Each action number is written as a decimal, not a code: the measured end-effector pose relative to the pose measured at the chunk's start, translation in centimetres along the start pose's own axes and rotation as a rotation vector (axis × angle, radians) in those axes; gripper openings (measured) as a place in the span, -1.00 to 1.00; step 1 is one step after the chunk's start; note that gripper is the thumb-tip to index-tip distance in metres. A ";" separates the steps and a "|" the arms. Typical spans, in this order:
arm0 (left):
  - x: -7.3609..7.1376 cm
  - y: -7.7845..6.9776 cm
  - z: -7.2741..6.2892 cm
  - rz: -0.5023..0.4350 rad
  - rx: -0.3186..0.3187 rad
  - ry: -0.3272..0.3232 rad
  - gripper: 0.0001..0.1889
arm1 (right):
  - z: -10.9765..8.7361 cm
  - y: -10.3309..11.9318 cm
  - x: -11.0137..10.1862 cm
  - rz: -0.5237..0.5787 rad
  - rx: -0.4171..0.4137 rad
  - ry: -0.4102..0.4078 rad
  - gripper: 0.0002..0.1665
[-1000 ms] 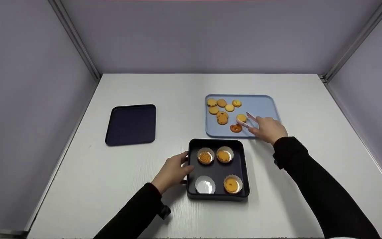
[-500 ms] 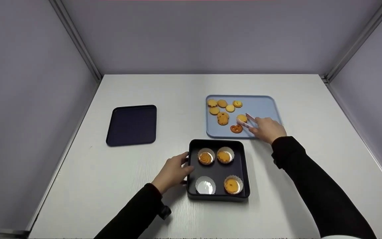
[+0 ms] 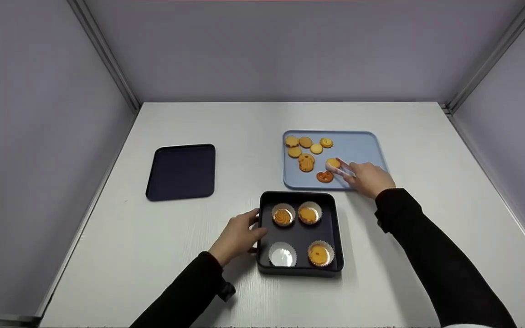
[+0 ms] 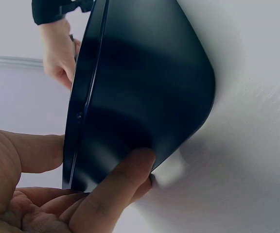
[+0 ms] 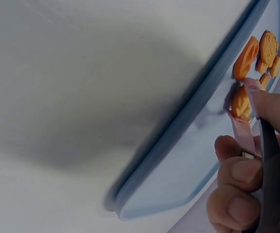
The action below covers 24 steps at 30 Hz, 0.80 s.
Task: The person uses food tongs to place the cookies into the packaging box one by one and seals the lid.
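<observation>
My left hand (image 3: 237,237) grips the left wall of a dark square baking tin (image 3: 295,234), thumb at the rim and fingers along the outside. Inside stand several paper baking cups; three hold cookies, and the front-left cup (image 3: 282,254) shows its bare white bottom. My right hand (image 3: 369,179) holds tongs with pink tips (image 5: 243,133) over the light blue tray (image 3: 358,146). The tips sit on either side of a round yellow cookie (image 5: 240,103). Just in front of that cookie lies a brown pretzel (image 3: 324,176).
More cookies (image 3: 306,162) are grouped on the left part of the blue tray. A dark, flat square tray or lid (image 3: 181,173) rests on the white table (image 3: 244,136) at the left. Grey panels (image 3: 262,50) enclose the table's back and sides.
The tongs' tips have drawn closer together around the round cookie on the blue tray. The left hand and the baking tin have stayed in place.
</observation>
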<state>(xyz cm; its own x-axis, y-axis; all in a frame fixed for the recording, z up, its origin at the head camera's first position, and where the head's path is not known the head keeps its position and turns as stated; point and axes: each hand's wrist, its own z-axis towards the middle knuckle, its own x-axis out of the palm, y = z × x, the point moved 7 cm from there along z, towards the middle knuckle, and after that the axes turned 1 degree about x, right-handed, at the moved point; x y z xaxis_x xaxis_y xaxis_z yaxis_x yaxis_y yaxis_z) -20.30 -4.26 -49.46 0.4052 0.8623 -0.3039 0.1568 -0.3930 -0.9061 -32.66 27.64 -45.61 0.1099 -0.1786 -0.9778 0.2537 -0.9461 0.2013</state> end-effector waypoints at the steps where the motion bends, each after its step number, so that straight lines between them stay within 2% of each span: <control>1: 0.0 0.0 0.0 0.001 0.001 -0.001 -0.30 | -0.1 0.0 -0.1 0.000 -0.005 -0.007 -0.56; 7: -0.1 0.0 0.0 -0.005 0.001 -0.002 -0.29 | -0.6 0.1 -1.1 -0.001 -0.026 -0.059 -0.46; 15: -0.1 -0.1 0.0 0.017 0.019 -0.004 -0.30 | -1.3 1.4 -2.8 0.012 -0.092 -0.121 -0.38; 24: -0.1 -0.2 0.0 0.061 0.020 -0.012 -0.31 | -2.5 4.4 -3.6 0.001 -0.237 -0.167 -0.39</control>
<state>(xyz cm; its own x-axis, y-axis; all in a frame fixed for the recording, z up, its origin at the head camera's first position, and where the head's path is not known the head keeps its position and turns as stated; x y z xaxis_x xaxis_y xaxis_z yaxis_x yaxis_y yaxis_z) -20.37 -4.32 -49.27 0.4024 0.8409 -0.3619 0.1144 -0.4384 -0.8915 -29.49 24.76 -41.10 -0.0449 -0.2403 -0.9697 0.4729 -0.8601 0.1913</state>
